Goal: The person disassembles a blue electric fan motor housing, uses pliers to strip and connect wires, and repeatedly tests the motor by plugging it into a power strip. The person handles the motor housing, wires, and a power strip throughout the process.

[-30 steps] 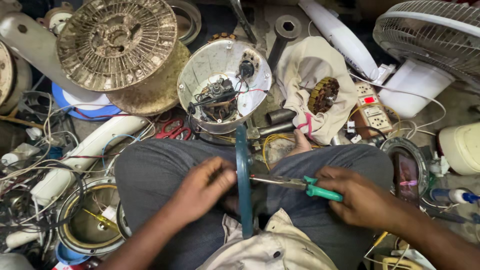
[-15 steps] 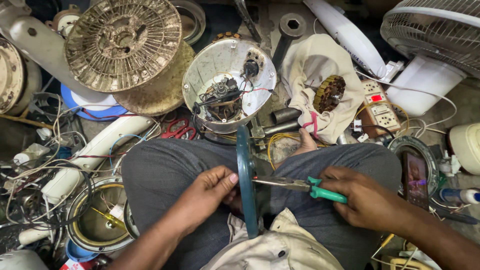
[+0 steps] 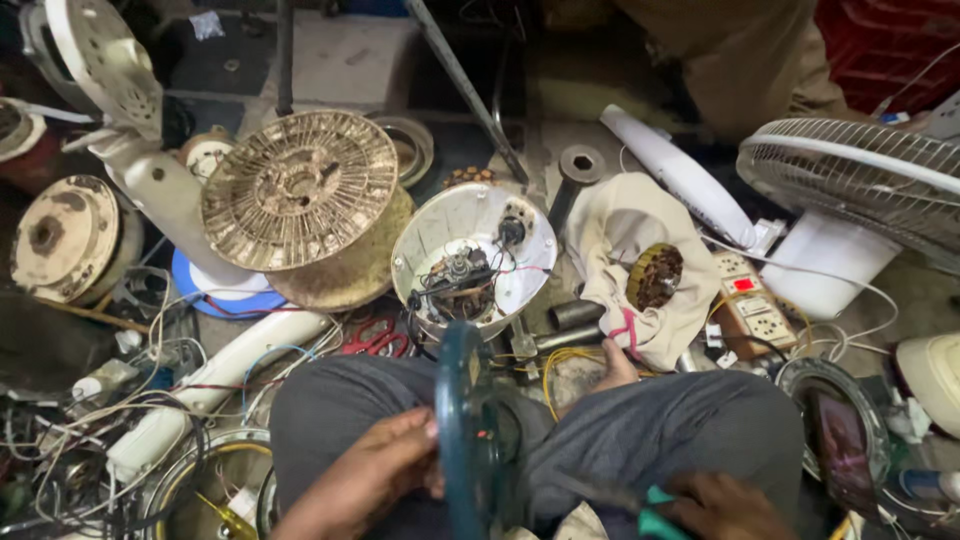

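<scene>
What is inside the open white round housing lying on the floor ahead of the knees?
Inside the white round housing sit a small motor assembly and red and black wires. What lies beneath the assembly is covered.

Single head cam, no 2nd view, nothing shared. Looks steeply down over seated person's lap, facing fwd across cluttered floor. Close: left hand (image 3: 365,475) and right hand (image 3: 725,505) at bottom edge, partly cropped. Mid frame: open motor housing (image 3: 470,262). Far top right: fan grille (image 3: 860,180), cut by frame edge.
</scene>
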